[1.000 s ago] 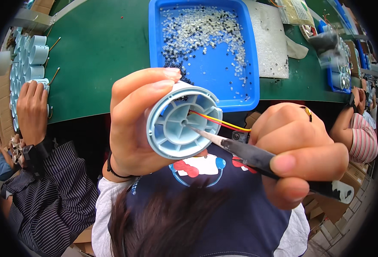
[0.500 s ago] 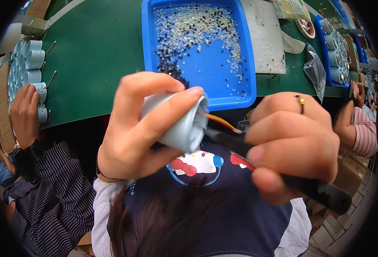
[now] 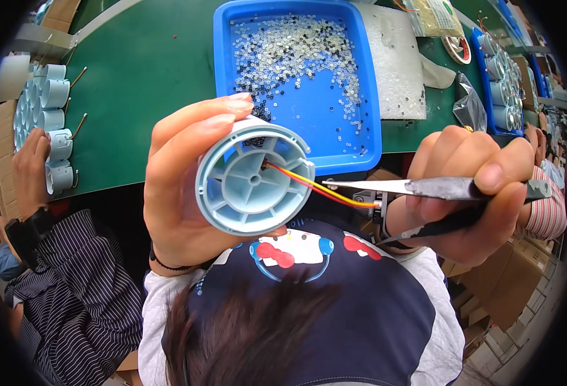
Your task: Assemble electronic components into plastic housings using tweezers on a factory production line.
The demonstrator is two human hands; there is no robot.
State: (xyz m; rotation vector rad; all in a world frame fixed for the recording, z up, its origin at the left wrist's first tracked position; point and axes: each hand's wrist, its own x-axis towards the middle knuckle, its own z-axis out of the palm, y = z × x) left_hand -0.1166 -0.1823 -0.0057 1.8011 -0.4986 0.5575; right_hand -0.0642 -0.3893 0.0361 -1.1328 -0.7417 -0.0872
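My left hand (image 3: 183, 174) wraps round a light blue plastic cylinder housing (image 3: 254, 186), its spoked round end facing me. Red and yellow wires (image 3: 315, 186) come out of that end and run right to a small pale connector (image 3: 377, 204). My right hand (image 3: 473, 186) is closed on black-coated tweezers (image 3: 438, 186). One bare metal point reaches left, just above the wires; a small speck sits at its tip, too small to name. Beyond the housing lies a blue tray (image 3: 374, 128) with many tiny clear and black rings (image 3: 296, 48).
Light blue housings (image 3: 55, 93) with wires stand at the left, by a co-worker's hand (image 3: 32, 167). On the right are a white foam sheet (image 3: 393, 71), a clear plastic bag (image 3: 468, 106), a tape roll (image 3: 458, 50) and another blue tray (image 3: 476, 64) of housings.
The housing has turned so its spoked end faces me. My right hand has moved right and up, drawing the tweezers away from the housing's rim. The wires show more fully now.
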